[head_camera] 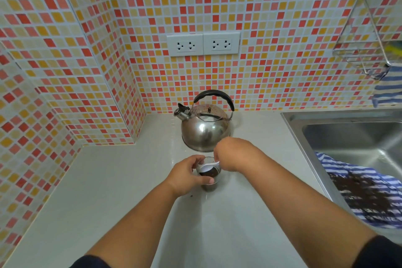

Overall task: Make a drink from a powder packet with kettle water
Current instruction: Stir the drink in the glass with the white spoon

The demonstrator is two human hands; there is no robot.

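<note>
A small clear glass (210, 181) with dark brown drink inside stands on the pale counter (121, 191). My left hand (187, 175) wraps around the glass from the left. My right hand (230, 154) hovers just above and to the right of the rim, pinching a white spoon (210, 166) whose end dips into the glass. Behind them sits a steel kettle (205, 128) with a black handle, its spout pointing left. No powder packet is in view.
A steel sink (348, 137) fills the right side, with a blue-and-white striped cloth (369, 193) draped over its edge and stained dark. Tiled walls close the back and left. Two sockets (203, 44) sit above the kettle. A wire rack (365, 50) hangs at upper right.
</note>
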